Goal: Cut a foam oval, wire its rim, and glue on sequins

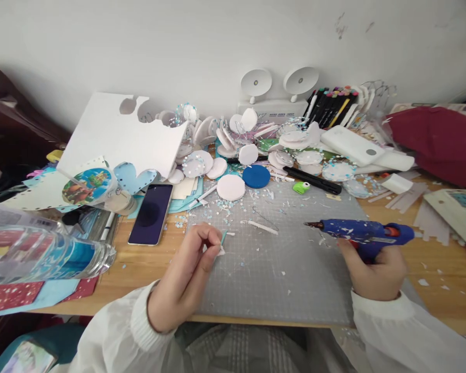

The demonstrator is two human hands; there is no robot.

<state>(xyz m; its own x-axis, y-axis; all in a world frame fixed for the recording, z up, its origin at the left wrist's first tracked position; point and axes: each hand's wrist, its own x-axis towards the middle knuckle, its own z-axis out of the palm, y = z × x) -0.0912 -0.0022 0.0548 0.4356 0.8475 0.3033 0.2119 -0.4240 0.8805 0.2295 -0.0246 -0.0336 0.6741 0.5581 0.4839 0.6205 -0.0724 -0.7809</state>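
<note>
My left hand [186,274] is closed in a pinch on a small white and teal paper piece [222,243], held just above the grey cutting mat [279,269]. My right hand [376,269] is wrapped round the grip of a blue hot glue gun [357,233]. The gun lies level over the mat's right edge, and its nozzle points left toward the paper piece, a good gap away. Both arms wear white sleeves.
A dark phone [151,213] lies left of the mat. Behind it are white foam discs [230,187], a blue disc [256,176], a white foam board [120,132], markers [330,106] and a red cap [438,142]. A plastic bottle [42,254] lies at the left.
</note>
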